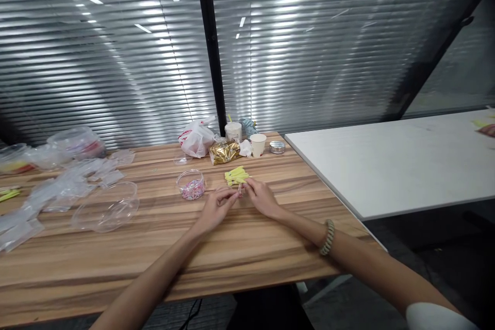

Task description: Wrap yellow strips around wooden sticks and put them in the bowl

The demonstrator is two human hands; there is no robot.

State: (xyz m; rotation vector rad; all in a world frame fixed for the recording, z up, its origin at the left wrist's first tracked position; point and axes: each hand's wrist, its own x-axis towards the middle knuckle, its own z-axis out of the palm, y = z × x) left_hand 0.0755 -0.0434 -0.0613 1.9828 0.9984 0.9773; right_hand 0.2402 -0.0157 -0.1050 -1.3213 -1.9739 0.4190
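Slatted blinds [301, 46] are being shown behind glass, above a wooden desk [162, 278]. At the far left, yellow strips [10, 194] are being scattered among clear plastic bags [58, 191], and a clear plastic bowl [105, 207] is being left beside them. A small clear bowl of pink beads [191, 185] is being kept near a white plastic bag [197, 139] and a gold foil pouch [224, 152]. A thin pale stick [239, 189] is being pinched by the closed grip of the left hand [216, 210]. A bundle of yellow strips [235, 176] is being rested just above it. The right hand [263, 198] is being held against the left, its grip unclear. Further right, a paper cup [258, 144] and a round metal tin [277, 147] are being kept at the far edge, a coiled band [327, 237] is being worn on the right wrist, and a white desk [386, 165] is being butted alongside.
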